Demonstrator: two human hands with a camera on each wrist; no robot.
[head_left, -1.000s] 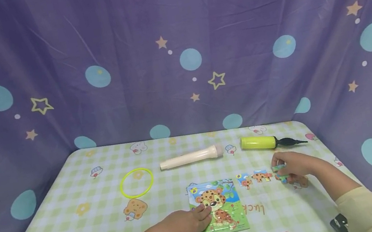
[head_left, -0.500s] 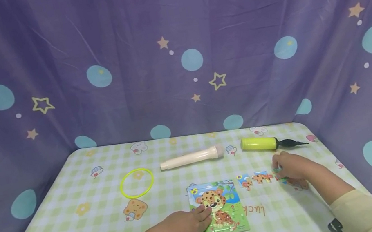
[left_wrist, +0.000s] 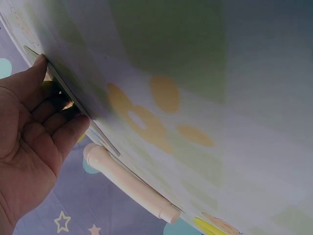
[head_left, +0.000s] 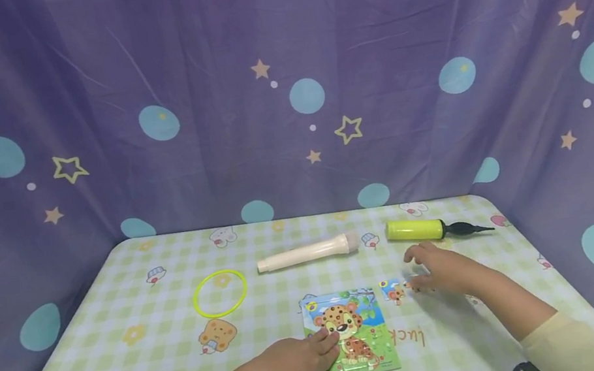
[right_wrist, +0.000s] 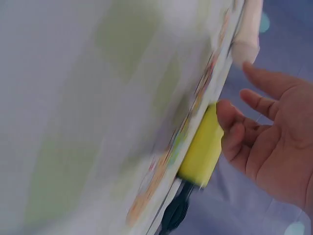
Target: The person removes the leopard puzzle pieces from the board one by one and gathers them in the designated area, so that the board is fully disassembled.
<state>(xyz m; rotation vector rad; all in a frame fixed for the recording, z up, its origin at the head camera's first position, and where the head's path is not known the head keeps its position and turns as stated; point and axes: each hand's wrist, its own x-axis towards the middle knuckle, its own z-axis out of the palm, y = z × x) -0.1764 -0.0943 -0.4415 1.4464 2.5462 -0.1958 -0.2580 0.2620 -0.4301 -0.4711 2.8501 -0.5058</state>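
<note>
Fingers of the left hand (head_left: 290,367) lay relaxed and close together on the near left corner of the leopard puzzle board (head_left: 353,333), which sat flat near the front edge of the tabletop (head_left: 142,358), a little right of its middle; the left wrist view showed the fingertips (left_wrist: 73,128) pressed along the board's thin edge, curled round nothing. Just beyond the board's far right corner lay a loose puzzle piece (head_left: 393,290), and the right hand (head_left: 443,269) hovered over the cloth right beside it, fingers spread apart and mostly straight, gripping nothing; whether a fingertip touched that piece could not be told, and any further pieces under the palm were hidden. The right wrist view was blurred but showed the same open palm (right_wrist: 274,142) with separated fingers. Farther back, left of the middle, a thin yellow ring (head_left: 219,293) lay flat on the checked cloth. Beyond it a cream tube-shaped toy (head_left: 306,252) lay on its side across the middle, and toward the far right corner a yellow hand pump (head_left: 430,228) with a black nozzle lay on its side, well apart from both hands.
</note>
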